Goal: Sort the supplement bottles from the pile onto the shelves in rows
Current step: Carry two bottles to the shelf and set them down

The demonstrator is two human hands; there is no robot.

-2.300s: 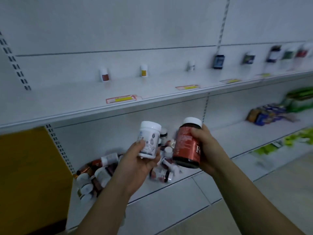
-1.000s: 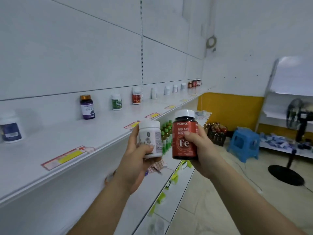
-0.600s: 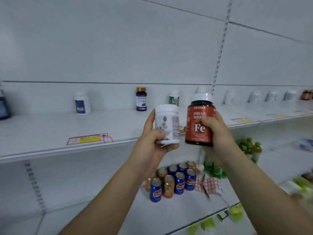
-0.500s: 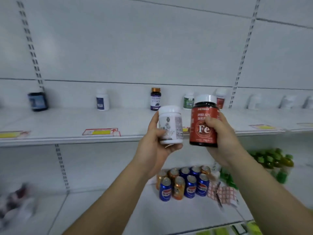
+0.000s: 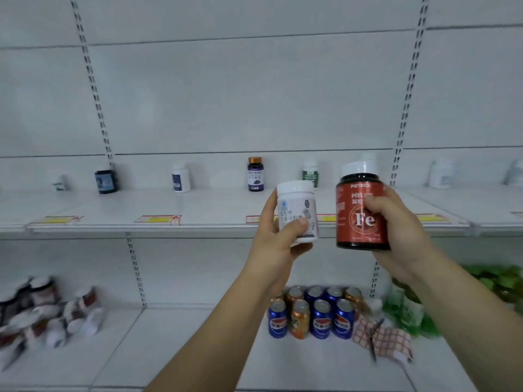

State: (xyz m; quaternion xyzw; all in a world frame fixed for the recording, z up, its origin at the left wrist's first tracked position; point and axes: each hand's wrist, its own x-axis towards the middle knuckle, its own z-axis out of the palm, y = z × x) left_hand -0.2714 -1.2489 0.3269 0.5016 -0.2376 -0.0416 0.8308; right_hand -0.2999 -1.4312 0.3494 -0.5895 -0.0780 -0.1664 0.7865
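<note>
Two upright bottles, caps up, hand-held

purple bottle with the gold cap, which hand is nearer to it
Left. The left hand, holding the white bottle, is just below and right of the purple bottle; the right hand, with the red bottle, is farther right.

- Even, cool, bright light; the white back panels read pale blue-grey, with no hard glare.
- Shadows are soft: a dim band lies under the upper shelf.
- The centre is sharpest: "Fe" on the red bottle is legible, but its small print is smeared. The white bottle has a soft label.
- The pile of bottles at lower left and the green packs at the right edge are blurred.
- Wide-angle distortion splays the slotted uprights outward toward the top.
</note>
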